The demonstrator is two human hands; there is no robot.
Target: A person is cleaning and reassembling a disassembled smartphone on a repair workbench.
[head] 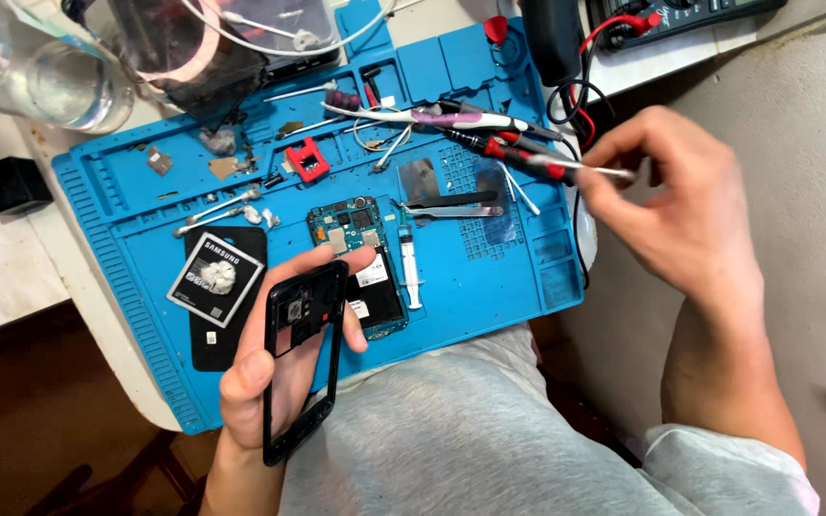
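My left hand (274, 368) holds a black phone frame (300, 358) upright over the near edge of the blue repair mat (489, 277). Just beyond it on the mat lies the opened phone body with its green circuit board (360, 258). My right hand (676, 205) is off the mat's right side, fingers pinched on a thin metal tool (604, 172) that points left. A grey battery (217, 277) rests on a black back cover (205, 334) at the left of the mat.
Screwdrivers with red and purple grips (489, 134), tweezers (451, 205), a small syringe (410, 268), cotton swabs (222, 212) and a red clip (308, 160) lie on the mat. A glass jar (45, 76) stands at the far left, a multimeter (681, 14) with red and black leads at the far right.
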